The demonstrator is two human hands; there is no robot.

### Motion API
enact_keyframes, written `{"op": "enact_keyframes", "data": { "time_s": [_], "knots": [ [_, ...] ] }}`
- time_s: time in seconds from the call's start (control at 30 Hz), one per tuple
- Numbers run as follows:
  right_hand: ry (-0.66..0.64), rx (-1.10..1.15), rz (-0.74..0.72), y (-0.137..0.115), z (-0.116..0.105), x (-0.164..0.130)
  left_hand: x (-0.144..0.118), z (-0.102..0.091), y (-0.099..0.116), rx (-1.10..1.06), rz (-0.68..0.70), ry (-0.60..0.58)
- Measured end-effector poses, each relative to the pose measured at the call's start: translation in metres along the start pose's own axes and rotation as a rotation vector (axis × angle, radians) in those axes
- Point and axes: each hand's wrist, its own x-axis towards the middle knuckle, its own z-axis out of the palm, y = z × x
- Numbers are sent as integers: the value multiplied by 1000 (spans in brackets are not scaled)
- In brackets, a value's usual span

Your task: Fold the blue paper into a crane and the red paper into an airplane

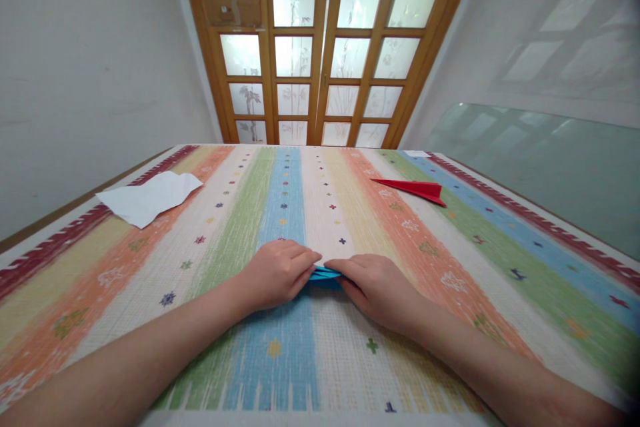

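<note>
Wooden glazed doors (320, 30) stand at the far end; before them spreads a striped tablecloth (233, 233). Bare forearms (170, 333) converge from the lower corners, the left hand (280, 271) and right hand (377, 287) nearly meeting, knuckles up, fingers pointing inward. White paper (153, 199) lies beyond at left, folded red paper (414, 189) at right. Smallest, centre: folded blue paper (325, 274), each hand pinching one end; contact with the cloth cannot be told.

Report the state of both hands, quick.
Left hand: closed, holding the left end of the blue paper.
Right hand: closed, holding the right end of the same paper.
</note>
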Motion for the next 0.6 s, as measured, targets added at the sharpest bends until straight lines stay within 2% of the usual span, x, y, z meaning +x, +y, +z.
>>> {"op": "enact_keyframes", "data": {
  "time_s": [0.13, 0.23, 0.4, 0.6],
  "knots": [
    [33, 186, 84, -1, -5, 0, -2, -7, -1, 67, 2, 206],
    [49, 396, 180, -1, -6, 3, -2, -12, 4, 167, 34, 282],
    [-44, 657, 277, 3, -2, 8, 1, -14, 11, 283, -6, 206],
    [-149, 666, 275, 7, 2, 8, 3, -7, 11, 169, 90, 21]
  ]
}}
